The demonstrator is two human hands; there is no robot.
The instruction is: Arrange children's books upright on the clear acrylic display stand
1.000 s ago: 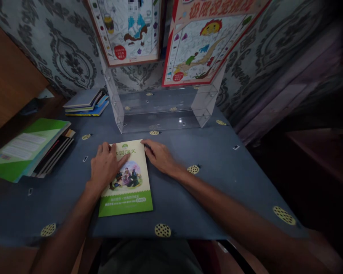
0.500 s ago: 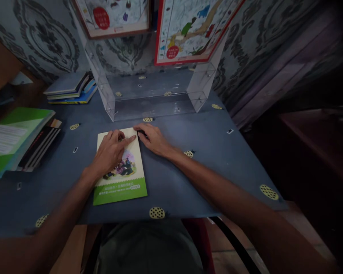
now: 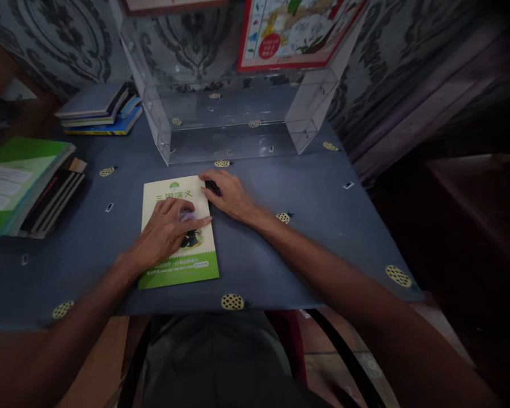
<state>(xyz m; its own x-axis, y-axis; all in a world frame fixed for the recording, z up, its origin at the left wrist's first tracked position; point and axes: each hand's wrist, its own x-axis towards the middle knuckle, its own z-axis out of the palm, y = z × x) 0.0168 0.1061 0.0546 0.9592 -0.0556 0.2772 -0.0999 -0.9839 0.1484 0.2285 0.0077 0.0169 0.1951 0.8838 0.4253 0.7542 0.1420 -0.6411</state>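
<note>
A closed book (image 3: pixel 176 272) with a cream cover and a green band along its bottom lies flat on the table before me. My left hand (image 3: pixel 165 229) rests on the cover, fingers apart, thumb stretched toward the book's right edge; it hides part of the picture. At the book's upper right corner is my right hand (image 3: pixel 229 195), with fingertips touching the corner and the thumb at the right edge. A gap shows between that thumb and the fingers.
Behind the book stands a clear acrylic rack (image 3: pixel 310 127) holding a red-framed picture book (image 3: pixel 297 34). To the left are a stack with a green book (image 3: pixel 25 153) on top and a smaller pile of books (image 3: pixel 97 107). The blue tablecloth (image 3: pixel 263 266) has pineapple prints.
My left hand has slid down the cover toward me, uncovering the title at the top. The right hand stays at the upper corner. My view has tilted slightly downward.
</note>
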